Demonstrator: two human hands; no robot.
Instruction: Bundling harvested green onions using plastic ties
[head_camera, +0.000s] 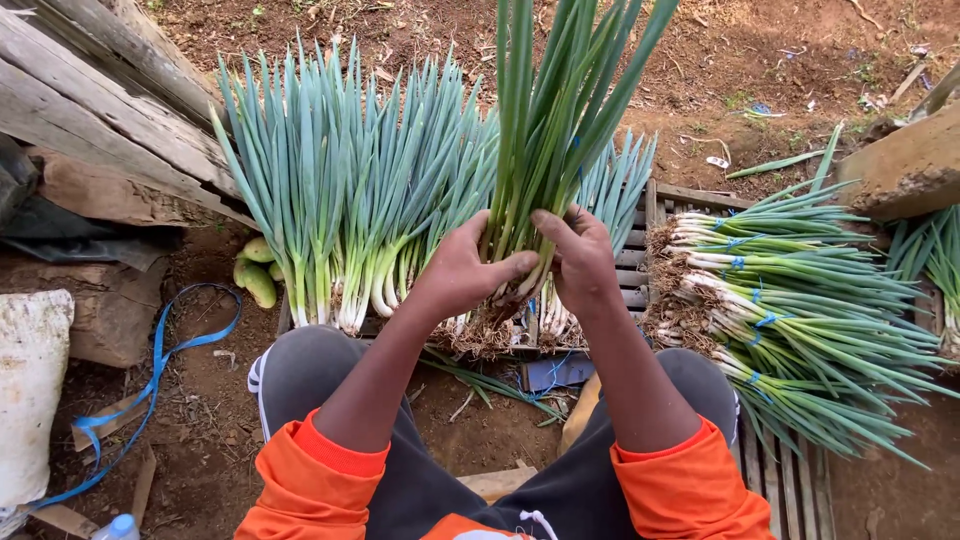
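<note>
Bare red-brown soil (760, 60) runs to the far edge, littered with scraps; weathered planks (90, 90) lean in at far left. You sit with both knees up, orange sleeves pushed back.

Your left hand (462, 272) and right hand (580, 262) close on one bunch of green onions (550, 130), held upright between them just above the roots. Left thumb crosses the front of the white stems; right fingers curl over the top of the same spot. Both grips are pressed in on the stems, not spread. The root ends hang just below your palms, matted with dirt.

Behind the bunch, a row of standing onions (350, 190) leans against the planks. To the right, tied bundles (790, 300) lie stacked on a slatted wooden pallet (780, 480), each bound with blue tie (738, 242). A loose blue strap (150, 380) curls on the ground at left, near a white sack (30, 390). A few small green fruits (255, 272) sit by the standing row. A blue-capped bottle (118, 527) shows at the near left edge.

Risks, as judged:
- Tall leaves are top-heavy; a slack grip lets the bunch fan out and stems slip down.
- Squeezing too hard at the white shanks could bruise or snap them.
- Tilting the bunch far could knock the standing row over.
- Loose soil on roots may drop onto your lap.
</note>
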